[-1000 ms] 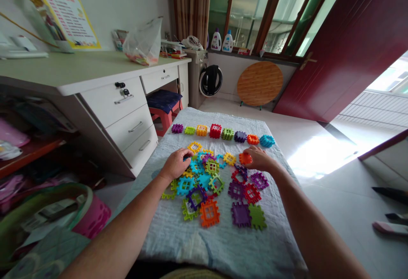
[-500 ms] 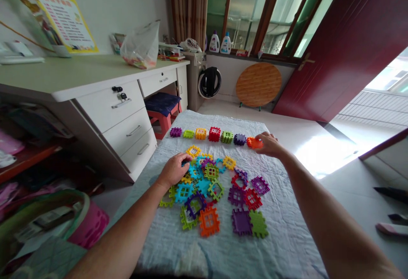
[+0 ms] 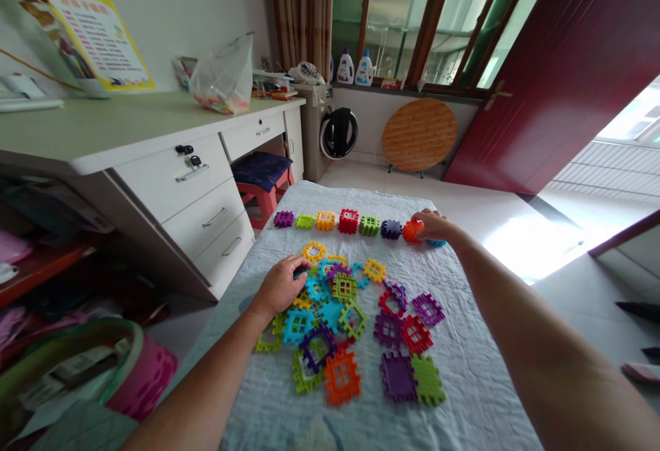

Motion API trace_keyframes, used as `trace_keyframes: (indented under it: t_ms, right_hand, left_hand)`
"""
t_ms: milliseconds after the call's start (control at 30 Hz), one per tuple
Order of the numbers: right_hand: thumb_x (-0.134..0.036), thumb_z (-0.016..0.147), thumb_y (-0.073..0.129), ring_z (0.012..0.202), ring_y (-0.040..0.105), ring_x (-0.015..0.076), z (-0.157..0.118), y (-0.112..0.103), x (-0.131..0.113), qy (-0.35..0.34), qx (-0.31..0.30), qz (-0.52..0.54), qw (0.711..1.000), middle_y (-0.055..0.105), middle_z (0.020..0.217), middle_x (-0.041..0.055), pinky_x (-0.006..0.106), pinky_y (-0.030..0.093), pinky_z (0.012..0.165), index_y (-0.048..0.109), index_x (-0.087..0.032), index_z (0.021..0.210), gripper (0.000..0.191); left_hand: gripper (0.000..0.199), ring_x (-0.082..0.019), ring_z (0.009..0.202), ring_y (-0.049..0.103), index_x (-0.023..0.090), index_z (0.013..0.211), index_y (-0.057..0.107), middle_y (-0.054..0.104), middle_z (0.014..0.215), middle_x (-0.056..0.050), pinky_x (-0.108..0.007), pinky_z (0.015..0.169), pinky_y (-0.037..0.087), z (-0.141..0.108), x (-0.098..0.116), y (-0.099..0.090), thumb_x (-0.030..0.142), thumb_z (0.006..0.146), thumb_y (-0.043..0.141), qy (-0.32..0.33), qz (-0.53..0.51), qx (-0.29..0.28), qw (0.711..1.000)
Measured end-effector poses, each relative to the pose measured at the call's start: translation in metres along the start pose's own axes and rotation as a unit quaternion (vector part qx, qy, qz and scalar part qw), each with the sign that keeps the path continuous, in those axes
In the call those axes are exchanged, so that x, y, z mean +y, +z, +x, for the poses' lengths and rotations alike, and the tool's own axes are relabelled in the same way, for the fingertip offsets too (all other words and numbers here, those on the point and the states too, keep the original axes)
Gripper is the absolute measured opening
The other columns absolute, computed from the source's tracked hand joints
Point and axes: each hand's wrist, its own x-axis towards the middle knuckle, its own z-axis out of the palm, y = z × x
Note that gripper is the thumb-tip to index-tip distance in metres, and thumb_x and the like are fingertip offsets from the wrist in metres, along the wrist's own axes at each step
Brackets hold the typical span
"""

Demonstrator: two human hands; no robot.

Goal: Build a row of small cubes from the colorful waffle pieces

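Note:
My left hand point(image 3: 282, 287) rests at the left edge of a pile of plastic interlocking tiles point(image 3: 330, 310), fingers bent around a blue tile point(image 3: 300, 273) that is mostly hidden. Across the cloth, my right hand point(image 3: 433, 225) has its fingers closed on an orange block point(image 3: 411, 231) at the right end of a row. A light-blue piece point(image 3: 438, 243) shows partly beneath that hand. Leftward along the row stand a dark-blue block point(image 3: 390, 229), a green block point(image 3: 370, 225), a red block point(image 3: 348, 221), a yellow block point(image 3: 325, 221), a lime block point(image 3: 304, 221) and a purple block point(image 3: 283, 218).
Loose purple and red tiles point(image 3: 402, 324) lie right of the pile, with a joined purple and green pair point(image 3: 412, 377) nearer me. A desk point(image 3: 170, 121) and a pink tub point(image 3: 149, 372) are at the left. Beyond the cloth stand a stool point(image 3: 264, 174) and a washing machine point(image 3: 314, 135).
The orange block sits straighter and slightly closer to the dark-blue block. My right hand has shifted slightly, and the light-blue piece beneath it now shows. My left hand stays at the pile; the view moved slightly.

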Motion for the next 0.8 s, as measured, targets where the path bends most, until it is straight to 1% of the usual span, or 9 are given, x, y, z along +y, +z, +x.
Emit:
trace_keyframes:
  t_ms: [200,300,367,467,567,633,733,800]
  right_hand:
    - [-0.035,0.062,0.063,0.105,0.044,0.0309,0.006,0.003,0.000,-0.002,-0.030,-0.018,0.999,0.050,0.118,0.0096,0.036,0.038,0.076,0.059,-0.027,0.114,0.053]
    - [-0.034,0.061,0.064,0.106,0.044,0.0312,0.006,0.003,-0.001,0.000,-0.035,-0.023,0.999,0.050,0.118,0.0098,0.037,0.038,0.077,0.059,-0.027,0.115,0.054]
    - [-0.034,0.061,0.064,0.107,0.043,0.0321,0.004,0.001,-0.002,0.001,-0.028,-0.021,0.999,0.050,0.120,0.0108,0.039,0.037,0.078,0.057,-0.026,0.118,0.058]
    - [-0.034,0.061,0.065,0.108,0.043,0.0332,-0.003,-0.003,-0.003,0.007,0.006,-0.003,1.000,0.048,0.123,0.0125,0.041,0.038,0.080,0.052,-0.025,0.126,0.067]
    - [-0.033,0.064,0.064,0.108,0.044,0.0336,-0.018,-0.005,-0.004,0.014,0.059,0.039,0.997,0.047,0.127,0.0126,0.044,0.038,0.083,0.051,-0.025,0.127,0.065]
    - [-0.035,0.066,0.064,0.109,0.044,0.0339,-0.033,-0.003,-0.005,0.006,0.095,0.073,0.993,0.048,0.128,0.0126,0.046,0.038,0.086,0.052,-0.025,0.126,0.062]
    - [-0.037,0.070,0.064,0.113,0.045,0.0318,-0.063,0.004,-0.008,-0.037,0.129,0.122,0.983,0.051,0.124,0.0124,0.045,0.037,0.092,0.055,-0.022,0.122,0.055]
    - [-0.035,0.072,0.063,0.111,0.049,0.0277,-0.085,0.010,-0.013,-0.077,0.124,0.166,0.975,0.054,0.120,0.0111,0.043,0.038,0.094,0.057,-0.022,0.118,0.048]
  left_hand:
    - [0.019,-0.019,0.090,0.060,0.019,0.086,0.062,0.065,0.092,-0.004,-0.032,0.087,0.046,0.000,0.001,-0.001,0.015,0.074,0.047,0.003,-0.004,-0.002,1.000]
    - [0.019,-0.019,0.090,0.060,0.019,0.086,0.062,0.065,0.091,-0.004,-0.032,0.086,0.046,0.000,0.001,-0.002,0.016,0.074,0.048,0.002,-0.002,-0.002,1.000]
    - [0.019,-0.019,0.090,0.060,0.019,0.086,0.062,0.065,0.091,-0.003,-0.032,0.086,0.046,0.000,0.001,-0.002,0.016,0.074,0.048,0.002,-0.001,-0.001,1.000]
    - [0.019,-0.019,0.090,0.061,0.019,0.086,0.062,0.066,0.092,-0.003,-0.031,0.086,0.046,0.000,0.001,-0.001,0.016,0.074,0.048,0.005,0.000,0.002,1.000]
    - [0.019,-0.019,0.089,0.060,0.019,0.086,0.063,0.066,0.092,-0.003,-0.031,0.086,0.046,0.000,0.000,-0.001,0.016,0.074,0.049,0.005,0.001,0.001,1.000]
    - [0.019,-0.019,0.089,0.060,0.019,0.086,0.063,0.065,0.092,-0.003,-0.031,0.086,0.046,0.000,-0.001,-0.001,0.016,0.074,0.049,0.006,0.003,-0.001,1.000]
    - [0.019,-0.019,0.088,0.060,0.019,0.085,0.063,0.065,0.091,-0.004,-0.032,0.085,0.046,-0.001,-0.002,0.000,0.016,0.073,0.049,0.010,0.004,-0.002,1.000]
    - [0.020,-0.020,0.088,0.060,0.019,0.085,0.063,0.065,0.091,-0.004,-0.032,0.085,0.046,-0.001,-0.001,0.000,0.016,0.073,0.048,0.013,0.006,-0.001,1.000]
